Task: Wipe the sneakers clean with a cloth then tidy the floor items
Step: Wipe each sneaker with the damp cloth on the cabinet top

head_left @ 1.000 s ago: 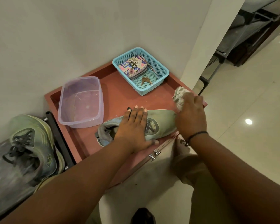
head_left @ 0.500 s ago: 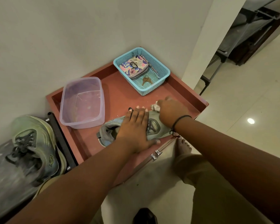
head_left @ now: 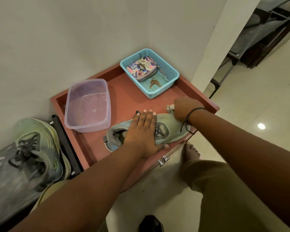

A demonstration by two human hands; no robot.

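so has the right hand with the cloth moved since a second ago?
Yes. The right hand and cloth moved along the sneaker, closer to the blue basket.

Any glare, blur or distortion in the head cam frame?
Head view: wide-angle bending on the pillar edge; a lamp's glare spot on the floor tiles; second sneaker at lower left is smeared; the sneaker being wiped is sharp.

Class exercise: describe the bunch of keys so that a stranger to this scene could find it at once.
Start at the reddish tray in the wall corner. At its far right stands a blue mesh basket. The keys lie on the basket floor, nearer than the floral wallet: small, brownish metal, not patterned.
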